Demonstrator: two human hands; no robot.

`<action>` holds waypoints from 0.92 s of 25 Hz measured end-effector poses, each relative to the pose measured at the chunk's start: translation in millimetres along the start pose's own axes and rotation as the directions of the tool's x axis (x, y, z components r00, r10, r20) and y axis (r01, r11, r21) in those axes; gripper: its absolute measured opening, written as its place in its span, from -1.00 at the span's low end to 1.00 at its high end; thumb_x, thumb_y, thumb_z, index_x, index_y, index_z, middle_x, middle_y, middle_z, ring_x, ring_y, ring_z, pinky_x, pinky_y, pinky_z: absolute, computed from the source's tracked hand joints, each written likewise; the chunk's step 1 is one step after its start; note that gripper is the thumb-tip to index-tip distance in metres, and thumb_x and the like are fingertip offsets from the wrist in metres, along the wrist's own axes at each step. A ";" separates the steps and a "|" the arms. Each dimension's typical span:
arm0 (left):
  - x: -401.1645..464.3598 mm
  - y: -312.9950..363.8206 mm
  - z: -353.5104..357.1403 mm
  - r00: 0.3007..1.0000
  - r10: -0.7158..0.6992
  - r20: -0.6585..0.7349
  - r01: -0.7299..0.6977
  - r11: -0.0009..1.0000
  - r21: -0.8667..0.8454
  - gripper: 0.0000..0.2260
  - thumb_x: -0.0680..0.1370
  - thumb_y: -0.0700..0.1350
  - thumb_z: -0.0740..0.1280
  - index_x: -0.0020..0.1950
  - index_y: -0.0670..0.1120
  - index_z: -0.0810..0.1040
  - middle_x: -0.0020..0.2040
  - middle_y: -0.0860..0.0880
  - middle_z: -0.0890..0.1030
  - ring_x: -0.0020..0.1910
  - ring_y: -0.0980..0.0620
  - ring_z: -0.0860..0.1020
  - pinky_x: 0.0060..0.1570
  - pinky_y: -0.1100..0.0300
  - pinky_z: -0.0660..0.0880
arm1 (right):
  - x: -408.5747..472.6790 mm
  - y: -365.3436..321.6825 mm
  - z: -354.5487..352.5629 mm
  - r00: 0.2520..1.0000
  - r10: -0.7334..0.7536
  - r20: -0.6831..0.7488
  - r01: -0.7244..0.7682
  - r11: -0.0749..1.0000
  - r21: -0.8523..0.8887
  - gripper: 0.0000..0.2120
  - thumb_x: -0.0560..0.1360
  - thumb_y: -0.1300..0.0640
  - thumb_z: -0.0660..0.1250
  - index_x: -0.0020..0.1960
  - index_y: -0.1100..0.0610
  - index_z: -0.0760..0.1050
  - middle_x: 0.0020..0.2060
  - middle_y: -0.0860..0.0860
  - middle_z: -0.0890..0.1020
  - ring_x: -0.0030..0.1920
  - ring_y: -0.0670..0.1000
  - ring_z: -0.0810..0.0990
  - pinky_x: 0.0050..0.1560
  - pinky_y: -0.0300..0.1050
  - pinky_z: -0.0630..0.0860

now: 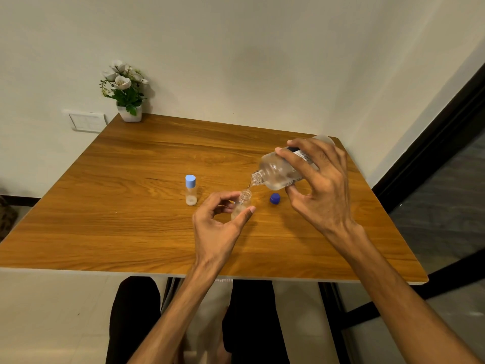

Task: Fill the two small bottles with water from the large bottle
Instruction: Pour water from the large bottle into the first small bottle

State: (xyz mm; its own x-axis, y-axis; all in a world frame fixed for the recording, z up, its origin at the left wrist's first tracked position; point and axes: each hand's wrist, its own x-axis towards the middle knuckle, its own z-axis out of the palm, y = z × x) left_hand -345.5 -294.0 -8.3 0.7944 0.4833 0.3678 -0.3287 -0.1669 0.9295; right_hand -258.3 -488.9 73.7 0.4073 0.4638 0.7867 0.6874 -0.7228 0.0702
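The right hand (321,185) grips the large bottle (282,168) tilted, its long axis running down-left so its mouth sits just above the open small bottle (241,204), upright on the surface (131,206) between the left hand's (217,224) curled fingers (223,197).

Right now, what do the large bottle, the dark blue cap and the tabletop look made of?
Large bottle: clear, glossy, likely thin plastic; water and hand show through it.
Dark blue cap: opaque plastic by its look, ribbed side.
Tabletop: wood-grain surface, satin sheen, pale edge band; probably laminate over board, not certain.
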 end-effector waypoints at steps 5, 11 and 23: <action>-1.1 0.1 -1.3 1.000 0.006 0.003 -0.006 1.000 -0.001 -0.67 0.36 -0.20 0.68 0.07 -0.07 0.71 -0.04 -0.01 0.72 -0.12 0.14 0.64 -0.08 0.26 0.60 | 0.5 -0.2 -0.6 1.000 -0.006 0.002 0.006 1.000 -0.001 -0.39 0.37 0.19 0.60 0.41 0.16 0.59 0.35 0.17 0.62 0.41 0.16 0.47 0.42 0.14 0.32; -2.5 2.9 -0.9 1.000 0.000 0.007 0.000 1.000 -0.009 -0.66 0.36 -0.19 0.68 0.07 0.00 0.69 -0.05 0.02 0.71 -0.11 0.14 0.63 -0.09 0.31 0.59 | 0.8 -0.7 -2.6 1.000 -0.014 0.005 0.014 1.000 -0.007 -0.41 0.38 0.19 0.58 0.41 0.16 0.60 0.35 0.17 0.62 0.41 0.17 0.48 0.41 0.15 0.32; -3.0 1.1 -0.3 1.000 -0.011 -0.002 0.011 1.000 -0.023 -0.66 0.35 -0.20 0.68 0.05 0.02 0.69 -0.04 -0.01 0.73 -0.11 0.01 0.67 -0.08 0.22 0.62 | 0.6 -0.5 -2.9 1.000 -0.017 0.000 0.017 1.000 -0.013 -0.39 0.36 0.21 0.60 0.40 0.16 0.60 0.34 0.17 0.63 0.41 0.17 0.48 0.40 0.16 0.35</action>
State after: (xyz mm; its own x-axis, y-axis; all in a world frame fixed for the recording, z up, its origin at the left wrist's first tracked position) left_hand -348.4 -295.4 -8.4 0.7972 0.4868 0.3572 -0.3313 -0.1418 0.9328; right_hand -260.1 -489.7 75.9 0.3959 0.4759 0.7854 0.6862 -0.7217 0.0914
